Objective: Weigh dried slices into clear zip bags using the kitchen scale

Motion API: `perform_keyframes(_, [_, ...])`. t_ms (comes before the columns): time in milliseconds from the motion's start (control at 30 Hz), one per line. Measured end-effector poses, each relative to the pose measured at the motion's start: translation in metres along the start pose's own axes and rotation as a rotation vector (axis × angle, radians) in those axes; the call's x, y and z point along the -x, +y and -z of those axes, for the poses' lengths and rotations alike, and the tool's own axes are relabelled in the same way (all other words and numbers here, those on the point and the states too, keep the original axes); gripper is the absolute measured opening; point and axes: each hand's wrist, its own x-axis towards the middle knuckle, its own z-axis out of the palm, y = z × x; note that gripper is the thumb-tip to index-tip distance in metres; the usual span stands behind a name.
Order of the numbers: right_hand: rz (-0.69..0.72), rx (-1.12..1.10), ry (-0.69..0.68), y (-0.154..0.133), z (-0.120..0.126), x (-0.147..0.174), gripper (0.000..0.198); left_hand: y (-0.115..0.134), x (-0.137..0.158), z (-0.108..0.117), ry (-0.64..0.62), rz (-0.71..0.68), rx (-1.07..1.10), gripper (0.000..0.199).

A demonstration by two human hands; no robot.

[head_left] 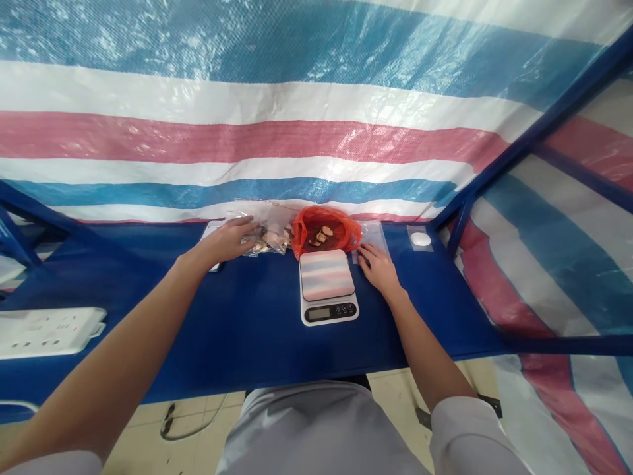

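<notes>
My left hand (230,241) lies with its fingers stretched out on the left side of a clear plastic bag (274,237) that contains pale and brown dried slices. Beside it, a red plastic bag (351,232) stands with its mouth spread, and a few dried slices (321,236) show inside. A white kitchen scale (327,280) sits in front of the red bag, its pan bare and its display dark. Right of the scale, my right hand (378,265) rests with fingers apart on the near edge of a flat clear bag (376,234). Neither hand grips anything visibly.
A phone-like flat object (213,227) lies partly under my left hand. A small clear packet with a white round item (421,239) is at the back right. A white power strip (49,332) lies at left on the blue table (237,336). Striped sheeting (277,142) hangs behind.
</notes>
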Motion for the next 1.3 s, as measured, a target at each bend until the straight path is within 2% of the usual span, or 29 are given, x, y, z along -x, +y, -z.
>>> perform_keyframes(267, [0.003,-0.006,0.0,-0.001,0.002,0.0,0.037,0.016,0.005,0.004,0.166,0.04,0.091,0.044])
perform_keyframes(533, [-0.001,-0.024,0.026,-0.005,0.007,0.0,0.035,0.022,0.006,0.003,0.215,0.102,0.165,0.037])
perform_keyframes(667, [-0.016,-0.036,0.073,-0.009,0.014,0.003,0.035,0.032,0.009,0.006,0.313,0.166,0.221,0.03])
perform_keyframes(867, [0.062,-0.055,0.157,-0.031,0.039,0.002,0.035,0.06,0.021,0.022,0.508,0.299,0.305,0.03])
perform_keyframes(967, [0.093,-0.116,0.192,-0.048,0.051,-0.004,0.034,0.081,0.026,0.027,0.575,0.311,0.471,0.035])
perform_keyframes(1033, [0.116,-0.195,0.221,-0.061,0.056,-0.01,0.032,0.099,0.029,0.026,0.606,0.27,0.675,0.043])
perform_keyframes(1133, [0.125,-0.366,0.217,-0.08,0.059,-0.02,0.032,0.129,0.035,0.02,0.582,0.225,1.001,0.053])
perform_keyframes(1300, [-0.04,-0.729,0.1,-0.103,0.049,-0.038,0.037,0.174,0.046,0.002,0.519,0.247,1.393,0.05])
